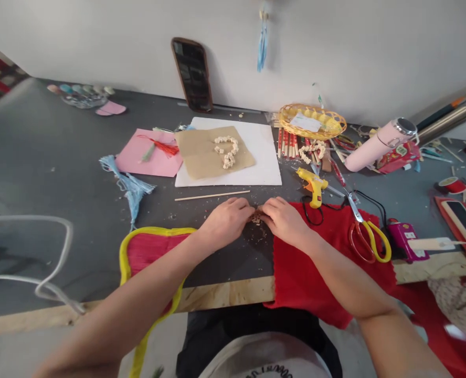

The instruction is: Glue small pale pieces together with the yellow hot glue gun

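My left hand [229,218] and my right hand [282,216] meet at the middle of the grey table, fingertips bent inward and almost touching. Both are closed in a pinch, but whatever lies between the fingers is too small and hidden to name. Right below the fingertips is a little heap of small pale pieces [256,219], with crumbs scattered around it. Beyond my hands lies a thin wooden stick [212,196]. Farther back, a curved chain of small pale pieces [229,152] rests on brown paper [197,152], which lies on a white board [266,157].
Right of my hands are red cloth [296,273], scissors [369,239], a yellow glue gun [314,186], a pink flask [380,144] and a wicker basket [337,131]. A yellow-edged pink pouch [146,252] and blue tassels [133,186] lie left. A phone [193,76] leans on the wall.
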A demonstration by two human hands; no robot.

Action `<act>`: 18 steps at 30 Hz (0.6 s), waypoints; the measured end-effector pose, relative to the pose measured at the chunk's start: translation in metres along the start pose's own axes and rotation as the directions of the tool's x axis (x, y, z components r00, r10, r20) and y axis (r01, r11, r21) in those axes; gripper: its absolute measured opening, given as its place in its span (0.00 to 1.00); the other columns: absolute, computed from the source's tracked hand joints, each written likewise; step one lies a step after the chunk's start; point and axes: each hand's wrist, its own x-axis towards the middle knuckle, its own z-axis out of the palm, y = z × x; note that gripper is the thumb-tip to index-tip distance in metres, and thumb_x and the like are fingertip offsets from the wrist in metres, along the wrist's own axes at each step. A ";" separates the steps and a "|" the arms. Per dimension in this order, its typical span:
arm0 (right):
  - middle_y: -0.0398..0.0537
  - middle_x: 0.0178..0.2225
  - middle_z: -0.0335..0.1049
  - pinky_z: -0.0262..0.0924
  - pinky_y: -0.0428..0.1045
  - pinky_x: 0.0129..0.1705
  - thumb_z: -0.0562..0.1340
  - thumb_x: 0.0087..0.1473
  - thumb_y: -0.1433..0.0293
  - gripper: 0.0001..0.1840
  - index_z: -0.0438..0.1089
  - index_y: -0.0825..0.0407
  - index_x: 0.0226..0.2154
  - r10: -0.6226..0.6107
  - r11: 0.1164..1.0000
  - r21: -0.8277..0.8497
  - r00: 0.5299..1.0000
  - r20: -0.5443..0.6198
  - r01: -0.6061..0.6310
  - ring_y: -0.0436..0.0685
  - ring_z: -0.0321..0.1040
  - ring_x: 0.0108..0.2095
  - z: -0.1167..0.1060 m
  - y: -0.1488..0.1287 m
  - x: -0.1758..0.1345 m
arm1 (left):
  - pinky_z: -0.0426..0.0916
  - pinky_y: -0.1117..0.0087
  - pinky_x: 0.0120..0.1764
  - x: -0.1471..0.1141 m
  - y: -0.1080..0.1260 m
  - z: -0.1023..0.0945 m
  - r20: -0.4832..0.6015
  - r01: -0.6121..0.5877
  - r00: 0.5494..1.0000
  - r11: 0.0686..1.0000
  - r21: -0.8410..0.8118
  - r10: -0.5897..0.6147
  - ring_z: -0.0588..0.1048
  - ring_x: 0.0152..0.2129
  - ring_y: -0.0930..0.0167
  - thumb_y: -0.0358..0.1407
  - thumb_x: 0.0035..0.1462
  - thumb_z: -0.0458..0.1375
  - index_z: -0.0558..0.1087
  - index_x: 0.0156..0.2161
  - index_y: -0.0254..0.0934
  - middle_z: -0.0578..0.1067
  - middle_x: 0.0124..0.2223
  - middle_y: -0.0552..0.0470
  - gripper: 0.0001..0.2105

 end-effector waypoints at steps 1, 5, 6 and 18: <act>0.53 0.37 0.71 0.64 0.57 0.47 0.57 0.63 0.72 0.08 0.72 0.52 0.36 -0.015 1.000 0.013 1.000 -0.003 0.015 0.60 0.67 0.40 0.000 0.000 -0.001 | 0.71 0.63 0.42 0.000 0.000 0.000 0.008 -0.010 1.000 1.000 0.002 0.010 0.75 0.35 0.65 0.27 0.62 0.50 0.76 0.39 0.33 0.75 0.36 0.45 0.11; 0.52 0.41 0.73 0.65 0.57 0.48 0.63 0.59 0.69 0.07 0.71 0.51 0.42 -0.004 0.989 0.146 0.999 -0.047 0.011 0.60 0.68 0.43 -0.002 0.006 -0.005 | 0.70 0.63 0.43 -0.003 -0.002 -0.004 -0.009 -0.003 1.000 1.000 0.004 0.003 0.75 0.37 0.64 0.33 0.64 0.53 0.74 0.45 0.33 0.76 0.39 0.45 0.10; 0.52 0.41 0.73 0.64 0.58 0.49 0.65 0.57 0.69 0.09 0.71 0.51 0.43 0.011 0.988 0.154 0.998 -0.054 -0.003 0.61 0.69 0.44 -0.003 0.008 -0.006 | 0.70 0.61 0.45 -0.003 -0.002 -0.005 -0.006 0.004 1.000 1.000 0.015 -0.004 0.75 0.39 0.62 0.36 0.63 0.55 0.73 0.47 0.33 0.76 0.40 0.44 0.11; 0.51 0.36 0.72 0.64 0.54 0.45 0.62 0.60 0.68 0.05 0.70 0.53 0.37 -0.076 0.995 0.066 0.997 0.025 0.074 0.59 0.68 0.39 -0.006 0.000 -0.009 | 0.71 0.61 0.43 -0.002 0.009 -0.011 0.127 -0.019 0.992 1.000 0.002 0.019 0.75 0.39 0.62 0.41 0.62 0.57 0.73 0.47 0.33 0.75 0.42 0.44 0.14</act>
